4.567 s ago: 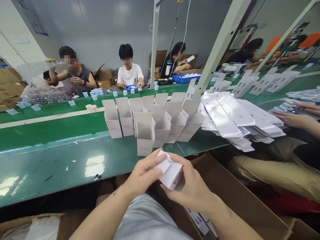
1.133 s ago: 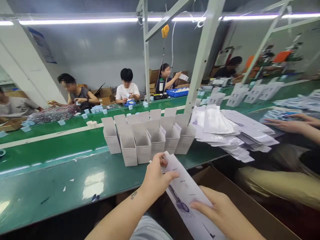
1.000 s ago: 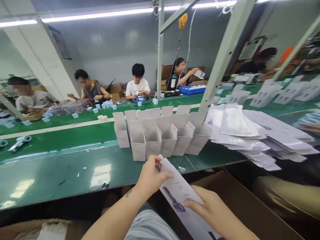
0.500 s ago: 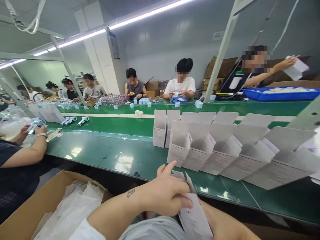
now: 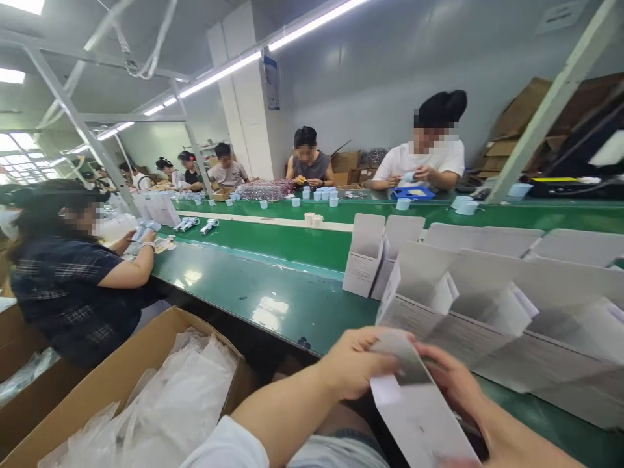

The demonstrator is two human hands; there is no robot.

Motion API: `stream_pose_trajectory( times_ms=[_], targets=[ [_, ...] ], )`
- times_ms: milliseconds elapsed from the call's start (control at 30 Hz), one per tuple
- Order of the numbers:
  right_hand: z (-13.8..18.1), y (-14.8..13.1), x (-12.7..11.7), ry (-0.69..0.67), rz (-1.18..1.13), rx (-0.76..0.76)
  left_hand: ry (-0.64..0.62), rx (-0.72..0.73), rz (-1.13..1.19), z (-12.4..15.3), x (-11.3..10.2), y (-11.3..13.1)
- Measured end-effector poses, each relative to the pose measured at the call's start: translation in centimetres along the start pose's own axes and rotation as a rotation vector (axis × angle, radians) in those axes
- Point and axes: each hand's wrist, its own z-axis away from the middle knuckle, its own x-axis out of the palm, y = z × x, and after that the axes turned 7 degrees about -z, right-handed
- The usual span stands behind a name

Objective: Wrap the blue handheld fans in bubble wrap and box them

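Over my lap I hold a white carton [image 5: 419,416], tilted, its upper end by my fingers. My left hand [image 5: 358,364] is closed on the carton's upper left edge, thumb across a flap. On the other side my right hand [image 5: 455,380] wraps along the right edge; its fingertips meet the top, and the lower part of that grip is partly hidden. Just beyond both hands, rows of white open-topped cartons [image 5: 363,273] with raised flaps stand on the green bench [image 5: 234,286].
A brown cardboard box [image 5: 160,344] of clear plastic bags sits at my lower left. A co-worker [image 5: 82,273] works close on the left. Across the green conveyor [image 5: 273,240], other people handle small light-blue parts. Two white cups [image 5: 312,220] stand on the belt.
My view has swung left. The carton has turned so its upper end faces me, and my right hand has come up to its top edge beside the left.
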Motion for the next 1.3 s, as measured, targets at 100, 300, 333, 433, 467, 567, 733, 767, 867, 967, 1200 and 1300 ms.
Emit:
stream_pose_trajectory(
  times_ms=[100,300,333,433,467,567,733,767,867,967,1200,1300],
  targets=[
    [0.4,-3.0,1.1,0.2,0.25,-0.055,0.254,0.065,0.09,0.5,1.2,-0.1],
    [-0.5,-6.3,1.8,0.397,0.407,-0.139,0.083,0.144,0.039,1.6,1.6,0.2],
    [-0.4,-6.4,1.5,0.378,0.374,-0.13,0.014,0.135,0.069,1.6,1.5,0.4],
    [0.1,-6.7,-0.2,0.23,0.268,-0.127,-0.174,0.026,0.099,1.1,1.4,0.7],
    [0.3,-6.8,-0.8,0.18,0.236,-0.126,-0.239,-0.011,0.067,0.9,1.5,0.5],
    [0.8,-6.9,-1.8,0.076,0.196,-0.104,-0.232,-0.007,-0.068,0.2,2.8,-0.8],
    [2.9,-6.4,0.6,0.488,0.422,0.029,0.21,0.142,-0.181,0.0,5.5,-2.8],
    [3.5,-6.3,1.4,0.588,0.442,0.077,0.175,0.168,-0.244,0.2,5.8,-2.7],
    [5.0,-6.3,2.6,0.723,0.348,0.235,-0.188,0.245,-0.451,0.5,5.8,-1.4],
    [6.2,-6.7,2.2,0.641,0.252,0.268,-0.409,0.145,-0.454,0.3,5.6,-0.3],
    [7.4,-7.4,0.9,0.476,0.137,0.239,-0.426,-0.053,-0.156,0.5,6.6,-2.4],
    [7.6,-7.2,0.6,0.436,0.091,0.234,-0.33,-0.017,-0.181,1.3,7.1,-3.0]
  ],
)
